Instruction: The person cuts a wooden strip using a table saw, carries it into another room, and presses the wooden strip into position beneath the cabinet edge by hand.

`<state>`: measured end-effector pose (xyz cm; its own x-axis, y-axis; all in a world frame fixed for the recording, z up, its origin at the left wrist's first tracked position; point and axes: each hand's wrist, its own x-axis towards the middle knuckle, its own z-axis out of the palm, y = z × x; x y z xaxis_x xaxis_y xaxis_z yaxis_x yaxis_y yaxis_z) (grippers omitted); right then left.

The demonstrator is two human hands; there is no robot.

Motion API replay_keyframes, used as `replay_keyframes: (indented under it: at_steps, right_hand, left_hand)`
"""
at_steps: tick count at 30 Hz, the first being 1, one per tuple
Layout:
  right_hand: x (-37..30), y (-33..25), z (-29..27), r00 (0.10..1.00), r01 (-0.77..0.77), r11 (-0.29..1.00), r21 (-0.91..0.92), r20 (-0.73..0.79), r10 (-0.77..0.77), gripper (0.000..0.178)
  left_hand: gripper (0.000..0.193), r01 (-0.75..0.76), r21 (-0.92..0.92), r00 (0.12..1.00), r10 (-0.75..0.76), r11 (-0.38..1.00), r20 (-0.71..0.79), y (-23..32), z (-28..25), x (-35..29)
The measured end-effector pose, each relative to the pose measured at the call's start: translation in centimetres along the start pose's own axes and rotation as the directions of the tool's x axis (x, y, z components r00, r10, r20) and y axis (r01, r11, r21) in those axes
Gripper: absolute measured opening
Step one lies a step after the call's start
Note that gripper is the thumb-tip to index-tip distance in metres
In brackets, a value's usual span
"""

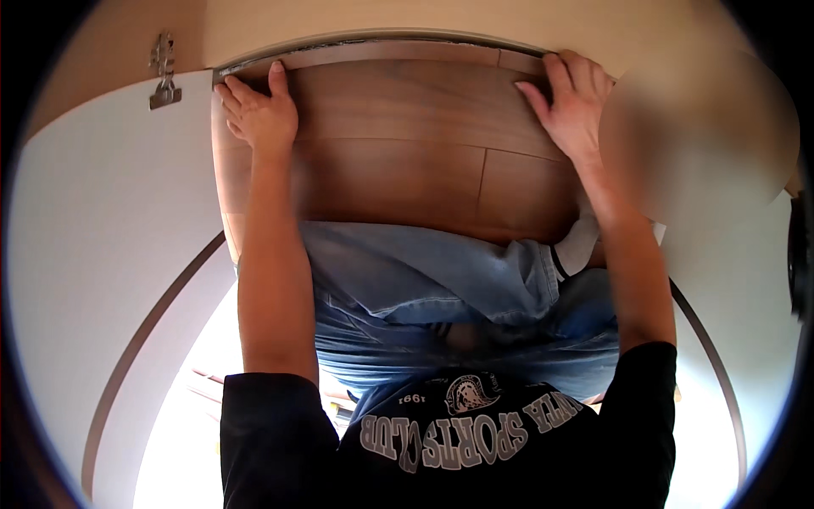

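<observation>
Brown wood-look flooring (pixel 398 102), with thin seams between its boards, lies in front of me up to the far wall. My left hand (pixel 264 114) rests on the far left corner of the flooring, its fingers and thumb spread. At the far right corner my right hand (pixel 575 102) lies with its thumb held away from its fingers, the fingertips at the far edge. Between the two hands runs a narrow far strip (pixel 407 53) of flooring, with a dark gap (pixel 386 36) along the wall. Neither hand shows anything held.
White side panels (pixel 110 220) stand to the left and right. A metal hinge (pixel 164 81) is fixed at the upper left. A blurred beige shape (pixel 704 127) covers part of the right side. My folded legs in blue jeans (pixel 424 271) rest on the near flooring.
</observation>
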<state>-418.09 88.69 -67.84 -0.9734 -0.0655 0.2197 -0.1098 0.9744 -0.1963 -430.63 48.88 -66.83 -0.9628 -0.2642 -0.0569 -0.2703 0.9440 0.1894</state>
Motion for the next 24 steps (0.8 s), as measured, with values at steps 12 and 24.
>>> replay_keyframes:
  at_steps: [12, 24]
  right_hand:
    - [2.0, -6.8, 1.1, 0.977, 0.213, 0.977, -0.026, -0.006, -0.214, 0.031]
    - [0.6, -6.8, -0.6, 0.971, 0.225, 0.97, -0.097, 0.1, -0.215, 0.03]
  left_hand:
    - [0.1, -0.043, -0.088, 0.994, 0.034, 0.995, -0.104, -2.3, 0.0, -1.3]
    - [0.091, -0.042, -0.013, 0.999, 0.042, 0.999, -0.012, -1.1, 0.4, -1.9]
